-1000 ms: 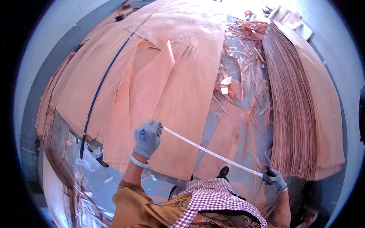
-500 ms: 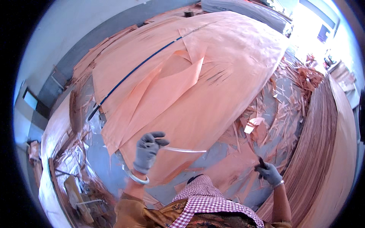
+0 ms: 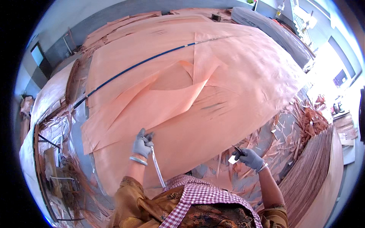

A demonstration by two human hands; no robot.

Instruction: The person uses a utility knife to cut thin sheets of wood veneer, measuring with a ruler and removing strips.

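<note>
The head view shows the left hand [image 3: 143, 144] pinching a white strip [image 3: 156, 165] that hangs near the apron [image 3: 180, 203], not stretched; the right hand [image 3: 251, 159] grips a dark tool [image 3: 238, 150]. A loose sheet [image 3: 163, 107] lies unflattened across the broad pile [image 3: 249, 102]. Scraps [image 3: 313, 122] litter the right; grey-based walls [image 3: 57, 50] stand far left.

The broad sheet pile [image 3: 243, 114] carries a blue rod [image 3: 144, 62] toward eleven o'clock; reddish scraps [image 3: 315, 122] litter the floor [image 3: 78, 131] at three.
</note>
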